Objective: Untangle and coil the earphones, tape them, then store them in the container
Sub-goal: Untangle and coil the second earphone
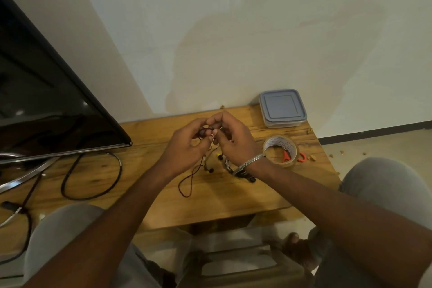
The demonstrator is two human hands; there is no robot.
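Note:
Above the middle of the wooden table, my left hand and my right hand meet fingertip to fingertip. Both pinch a dark red earphone cord, whose loop hangs down onto the table. More tangled earphones, with black earbuds, lie under my right wrist. A roll of clear tape stands to the right of my hands. The plastic container with its grey-blue lid on sits at the table's far right corner.
Red-handled scissors lie partly behind the tape roll. A black monitor fills the left, with a black cable looped on the table in front of it. My knees flank the table's near edge.

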